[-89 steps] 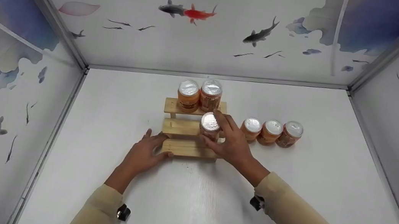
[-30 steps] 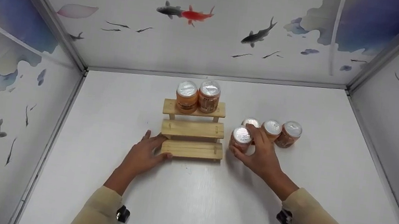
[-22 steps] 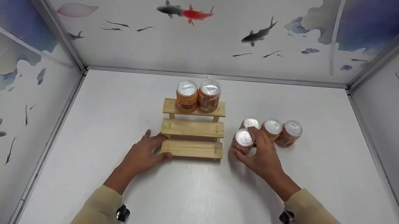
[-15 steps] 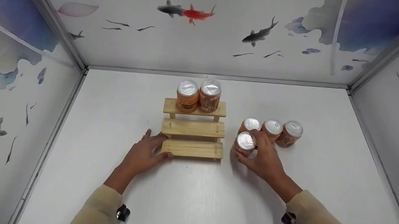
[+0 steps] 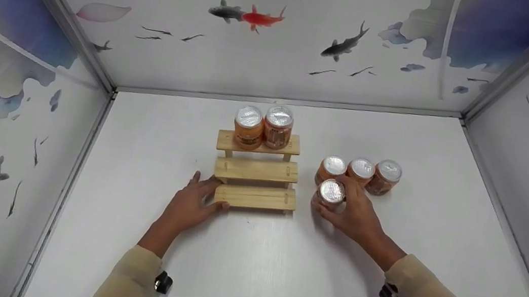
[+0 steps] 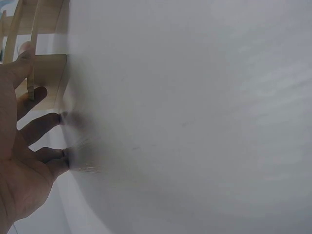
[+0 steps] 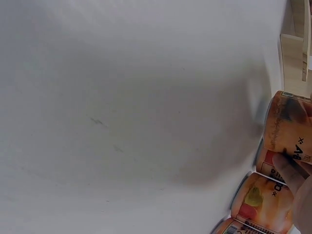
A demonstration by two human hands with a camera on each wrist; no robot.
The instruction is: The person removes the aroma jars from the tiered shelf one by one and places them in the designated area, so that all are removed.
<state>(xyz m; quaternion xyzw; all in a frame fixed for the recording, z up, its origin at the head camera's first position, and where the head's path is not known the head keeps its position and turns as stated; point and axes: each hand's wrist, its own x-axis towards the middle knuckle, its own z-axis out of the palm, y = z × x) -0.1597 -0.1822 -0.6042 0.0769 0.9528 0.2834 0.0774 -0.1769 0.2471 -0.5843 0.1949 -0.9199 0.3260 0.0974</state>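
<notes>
My right hand [image 5: 360, 217] grips an orange can [image 5: 331, 192] with a silver top, thumb on the near side. It is upright in front of the leftmost of three similar cans [image 5: 361, 170] standing in a row. In the right wrist view the held can [image 7: 287, 126] shows an orange printed label; whether its base touches the table I cannot tell. My left hand [image 5: 189, 205] holds the left end of a three-step wooden rack [image 5: 257, 170], thumb and forefinger about the lowest plank [image 6: 31, 73]. Two more cans [image 5: 263, 128] stand side by side on the top step.
The white table [image 5: 248, 269] is bounded by a back wall [image 5: 284, 79] and side walls printed with fish and lotus leaves. A small black wrist camera [image 5: 163, 282] sits at each sleeve.
From the rack's middle step, my right hand has carried the can rightward to the front of the row, lately drifting slightly nearer and right. My left hand stays at the rack.
</notes>
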